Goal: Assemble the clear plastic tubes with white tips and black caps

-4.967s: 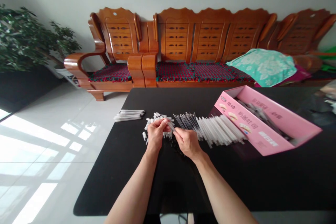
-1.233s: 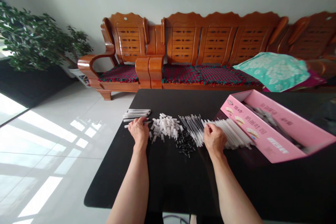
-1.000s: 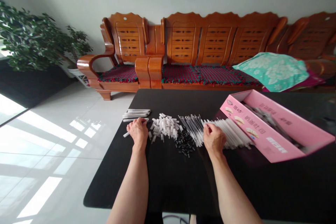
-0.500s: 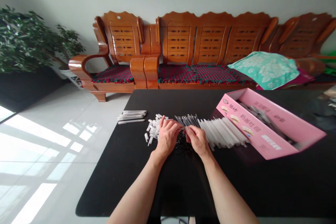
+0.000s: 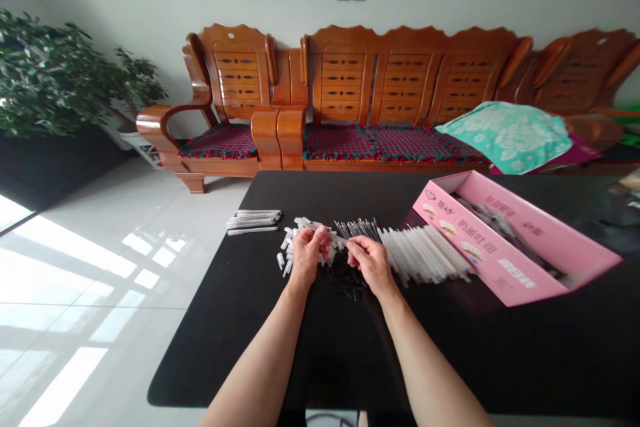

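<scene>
- Wooden sofa [image 5: 400,73] stands along the wall, well behind the tabletop [image 5: 300,360].
- Black caps [image 5: 345,278]: one heap at the table's middle, too many to count.
- White pieces [image 5: 287,247]: a loose heap just left of the black caps, partly hidden by the left hand.
- Refills [image 5: 357,230]: a thin fanned row just beyond the black caps.
- White tubes [image 5: 425,253]: a row right of the black caps, uncountable.
- White pens [image 5: 253,220]: about five in a bundle, well left of the black caps.
- Pink box [image 5: 487,260]: one, open, far right of the black caps; its Chinese print is upside down and hard to read.
- Left hand [image 5: 309,255]: closed in a pinch, its grip half hidden.
- Right hand [image 5: 367,262]: closed in a pinch just above the black caps; what it holds is too small to tell.
</scene>
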